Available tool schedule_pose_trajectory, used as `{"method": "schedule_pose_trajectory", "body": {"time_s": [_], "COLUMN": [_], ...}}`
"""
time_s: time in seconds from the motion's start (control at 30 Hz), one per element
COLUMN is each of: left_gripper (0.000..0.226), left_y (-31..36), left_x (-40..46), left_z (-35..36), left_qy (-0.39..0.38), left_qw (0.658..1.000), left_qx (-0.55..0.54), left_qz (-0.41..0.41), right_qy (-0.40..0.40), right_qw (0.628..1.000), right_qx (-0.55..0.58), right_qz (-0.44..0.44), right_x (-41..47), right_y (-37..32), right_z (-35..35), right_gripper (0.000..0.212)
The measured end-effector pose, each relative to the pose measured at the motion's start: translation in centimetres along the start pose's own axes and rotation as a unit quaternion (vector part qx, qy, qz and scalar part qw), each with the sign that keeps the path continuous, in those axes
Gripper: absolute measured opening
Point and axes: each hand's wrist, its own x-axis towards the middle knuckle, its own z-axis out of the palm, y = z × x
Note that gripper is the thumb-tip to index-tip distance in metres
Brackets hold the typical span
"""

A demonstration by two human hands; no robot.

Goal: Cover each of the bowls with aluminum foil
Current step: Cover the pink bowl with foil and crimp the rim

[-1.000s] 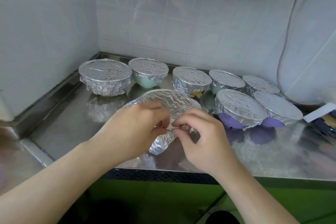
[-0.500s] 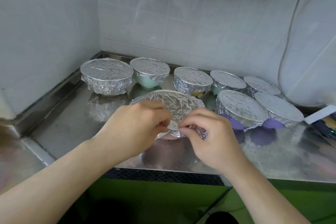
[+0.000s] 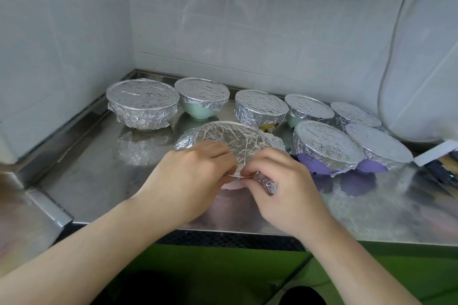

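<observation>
Both hands on the near pink bowl [image 3: 231,184], front centre of the steel counter [image 3: 99,171]. Left hand [image 3: 190,178] fingers curled, pinching the foil sheet [image 3: 230,137] at the bowl's near rim. Right hand [image 3: 282,188] fingers curled too, pinching the same foil edge just beside the left; crumpled foil bunched under its fingers. Seven foil-covered bowls sit behind and right, e.g. purple bowl [image 3: 313,164].

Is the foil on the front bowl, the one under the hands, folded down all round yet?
Not yet. The foil spans the top, but both hands, left and right, pinch its near edge; pink bowl shows beneath.
</observation>
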Motion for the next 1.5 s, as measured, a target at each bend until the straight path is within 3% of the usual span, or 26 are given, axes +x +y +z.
{"method": "schedule_pose_trajectory", "body": {"time_s": [0.4, 0.7, 0.9, 1.0, 1.5], "left_gripper": [0.021, 0.021, 0.020, 0.019, 0.020], "left_y": [0.3, -0.4, -0.7, -0.8, -1.2], "left_x": [0.4, 0.3, 0.5, 0.6, 0.7], "left_z": [-1.2, -0.6, -1.2, -1.3, -2.3], "left_qy": [-0.027, -0.016, -0.035, -0.048, -0.064], "left_qw": [1.000, 1.000, 0.996, 0.993, 0.995], "left_qx": [0.012, -0.019, -0.064, -0.084, -0.061], "left_qz": [0.009, -0.015, -0.054, -0.063, -0.054], "right_qy": [-0.001, 0.003, 0.023, 0.019, 0.019], "right_qw": [1.000, 1.000, 0.997, 0.999, 0.999], "right_qx": [0.002, 0.012, -0.071, -0.035, -0.044], "right_qz": [-0.014, -0.002, -0.025, -0.019, -0.019], "right_x": [0.0, -0.4, -0.3, -0.4, 0.1], "right_y": [-0.9, -0.5, 0.2, -0.2, -0.9], "right_z": [0.9, 0.6, 0.6, 0.5, 1.1], "right_gripper": [0.010, 0.010, 0.012, 0.014, 0.015]}}
